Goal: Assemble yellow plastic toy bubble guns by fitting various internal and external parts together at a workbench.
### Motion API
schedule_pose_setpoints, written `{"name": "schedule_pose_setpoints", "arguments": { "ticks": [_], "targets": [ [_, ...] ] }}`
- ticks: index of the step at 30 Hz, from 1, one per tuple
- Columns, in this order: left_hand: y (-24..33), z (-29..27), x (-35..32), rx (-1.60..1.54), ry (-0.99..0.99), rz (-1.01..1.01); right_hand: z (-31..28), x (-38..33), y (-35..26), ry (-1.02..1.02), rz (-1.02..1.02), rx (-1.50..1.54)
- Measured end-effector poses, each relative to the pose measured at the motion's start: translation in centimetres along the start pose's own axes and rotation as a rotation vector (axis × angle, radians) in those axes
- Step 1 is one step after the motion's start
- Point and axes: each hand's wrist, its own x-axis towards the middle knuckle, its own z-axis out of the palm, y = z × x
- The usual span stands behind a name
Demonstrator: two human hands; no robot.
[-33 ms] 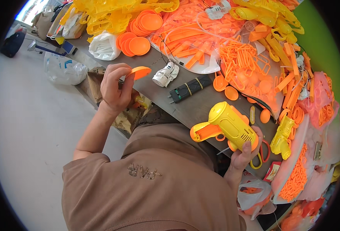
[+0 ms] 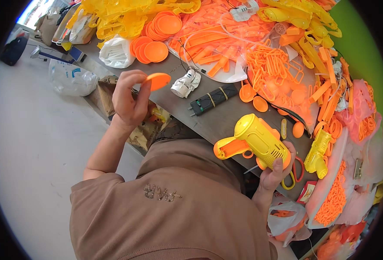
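Raised at the near left edge of the table, my left hand (image 2: 130, 93) pinches a round orange plastic disc (image 2: 159, 80) by its rim between thumb and fingers. My right hand (image 2: 276, 173) grips the end of a yellow plastic toy gun body (image 2: 261, 141) with orange parts, held over the near table edge. Scissors (image 2: 300, 171) with red and yellow handles lie just beyond that hand, partly hidden. Stacked orange discs (image 2: 156, 52) stand past my left hand. Between the hands lie a white mechanism with wires (image 2: 186, 83) and a black box bound with yellow bands (image 2: 213, 99).
Heaps of orange parts (image 2: 217, 39) and yellow shells (image 2: 126, 17) cover the far table (image 2: 174, 106). At the right are another yellow toy piece (image 2: 318, 154) and a bin of small orange rings (image 2: 332, 199). A white bag (image 2: 118, 53) stands at the back left.
The orange disc has turned in my left hand, so more of its flat face shows. My right hand and the toy gun body stay nearly still.
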Motion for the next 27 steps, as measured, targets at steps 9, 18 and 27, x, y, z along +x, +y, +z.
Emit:
{"name": "schedule_pose_setpoints", "arguments": {
  "ticks": [9, 18, 27],
  "targets": [
    [3.7, 2.4, 1.9, -0.403, 0.100, -0.332, 1.7, -0.2, -1.5, -0.045, -0.072, 0.066],
    [-1.5, -1.1, -3.3, -0.019, -0.406, 0.179, 1.2, 0.2, -1.9, -0.058, -0.078, 0.019],
    [3.9, 0.8, 0.5, -0.577, -0.057, -0.543, 2.8, 0.3, -2.9, -0.085, -0.013, 0.103]
  ]
}}
